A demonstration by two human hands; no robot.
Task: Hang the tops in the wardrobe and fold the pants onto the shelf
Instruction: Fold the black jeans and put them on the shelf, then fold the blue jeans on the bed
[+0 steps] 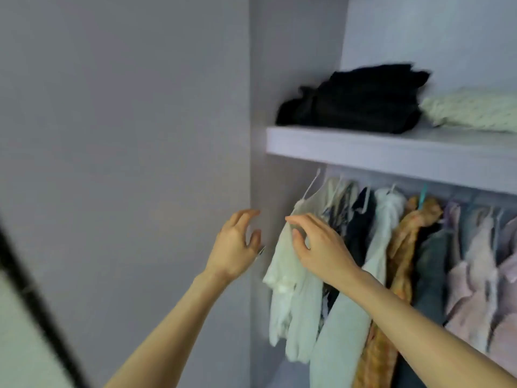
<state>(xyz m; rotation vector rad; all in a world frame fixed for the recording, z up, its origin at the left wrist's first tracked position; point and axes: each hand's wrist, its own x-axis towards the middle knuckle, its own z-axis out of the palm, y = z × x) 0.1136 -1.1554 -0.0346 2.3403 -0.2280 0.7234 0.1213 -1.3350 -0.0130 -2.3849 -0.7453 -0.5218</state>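
A white short-sleeved top (282, 278) hangs on a white hanger (312, 186) at the left end of the wardrobe rail. My right hand (321, 247) is at its shoulder, with forefinger and thumb spread and touching the fabric. My left hand (235, 245) hovers just left of the top, in front of the wardrobe's side panel (260, 107), fingers loosely curled and holding nothing. Folded black pants (358, 102) lie on the shelf (391, 152) above the rail.
Several more tops fill the rail to the right, among them an orange one (405, 247) and a pink one (472, 275). A cream knit (472, 110) lies on the shelf beside the pants. A dark slanted bar (33, 298) crosses the lower left.
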